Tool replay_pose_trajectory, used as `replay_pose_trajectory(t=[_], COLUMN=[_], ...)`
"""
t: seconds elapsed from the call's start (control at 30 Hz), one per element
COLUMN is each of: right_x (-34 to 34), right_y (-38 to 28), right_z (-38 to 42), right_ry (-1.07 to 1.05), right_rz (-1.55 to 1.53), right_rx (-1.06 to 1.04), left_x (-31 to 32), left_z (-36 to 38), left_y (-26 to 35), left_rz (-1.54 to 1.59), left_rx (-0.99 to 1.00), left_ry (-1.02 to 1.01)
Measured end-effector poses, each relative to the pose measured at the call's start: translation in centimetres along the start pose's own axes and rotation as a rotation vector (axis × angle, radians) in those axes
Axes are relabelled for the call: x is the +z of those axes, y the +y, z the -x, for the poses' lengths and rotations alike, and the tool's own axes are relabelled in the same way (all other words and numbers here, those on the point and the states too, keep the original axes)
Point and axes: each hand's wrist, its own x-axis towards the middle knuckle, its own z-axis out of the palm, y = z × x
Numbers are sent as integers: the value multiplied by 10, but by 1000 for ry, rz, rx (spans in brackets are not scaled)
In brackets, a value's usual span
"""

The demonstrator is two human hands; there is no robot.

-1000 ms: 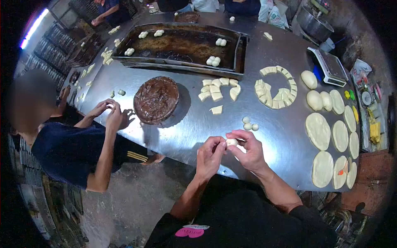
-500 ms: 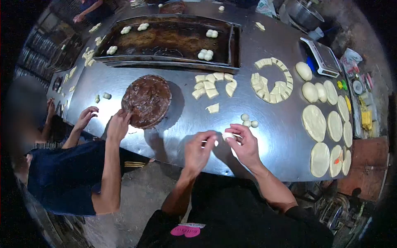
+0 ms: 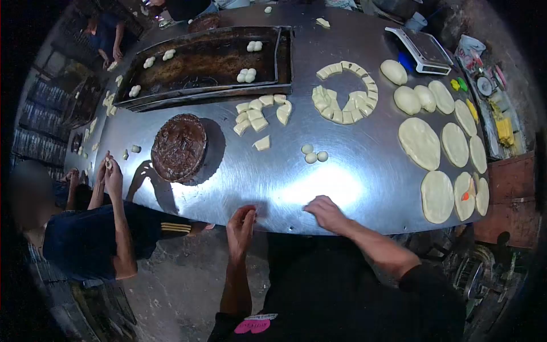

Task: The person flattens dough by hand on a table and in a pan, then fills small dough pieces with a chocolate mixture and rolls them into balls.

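My right hand (image 3: 329, 215) is low over the steel table near its front edge, palm down with the fingers curled under. Whatever lies beneath those fingers is hidden. To the left, my left hand (image 3: 242, 223) is closed at the same edge, thumb and fingertips together; a small pale spot shows at the tips, too small to name. Beyond my right hand sits a group of three small round dough balls (image 3: 309, 149). Cut dough pieces (image 3: 251, 117) lie farther back, and a ring of sliced dough (image 3: 348, 108) rests right of them.
A round pan of brown filling (image 3: 180, 147) stands at left, beside a co-worker's hands (image 3: 111, 171). Behind is a dark baking tray (image 3: 211, 60) with clustered dough balls. Flattened dough ovals (image 3: 419, 143) and a scale (image 3: 420, 50) occupy the right side.
My hands have moved apart and closer to the table edge; the white dough ball in my right fingers is out of sight. The co-worker's hands have left the filling pan and come together.
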Motion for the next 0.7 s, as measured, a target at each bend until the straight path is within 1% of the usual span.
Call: replay_pose_trajectory(t=[0.03,0.07,0.1,0.13,0.17,0.2,0.23,0.3,0.33,0.37,0.4,0.43,0.47,0.5,0.57,0.6,0.63,0.67,0.7], right_x=[-10,-28,-45,-39,-25,-11,-5,2,-7,-18,-35,-41,-33,-21,9,13,13,2,-11], right_y=[11,19,30,31,28,25,10,-3,9,21,31,34,37,29,18,1,-8,-17,-19], right_z=[16,0,-10,-19,-31,-44,-42,-4,11,27,29,16,-4,-30,-39,-24,-10,4,14], right_ry=[0,-534,-611,-150,308,317,188,77,79,75,36,19,174,330,334,177,167,146,141], right_rz=[11,356,402,318,229,125,65,-31,17,62,71,164,181,205,141,53,-14,-3,9], right_rx=[-33,304,414,339,256,186,223,85,31,-17,86,232,296,358,235,325,256,217,222], left_x=[-1,0,-1,4,15,23,24,23,14,10,8,7,12,20,43,59,76,89,101], left_z=[8,14,20,20,16,14,16,6,4,-1,-8,-14,-25,-43,-78,-95,-115,-131,-147], left_y=[-1,-2,-3,-2,1,1,-1,-2,-1,1,3,7,12,18,28,20,9,6,5], left_rz=[-6,20,41,34,71,111,107,68,-1,1,-39,-84,-111,-110,-216,-217,-211,-197,-206], left_rx=[-1,10,15,12,-19,-51,-52,-74,-67,-68,-85,-108,3,-2,-48,116,284,285,288], left_ry=[2,30,56,56,7,-45,-52,-87,-96,-102,-82,-63,-93,-104,-253,-228,-196,-207,-254])
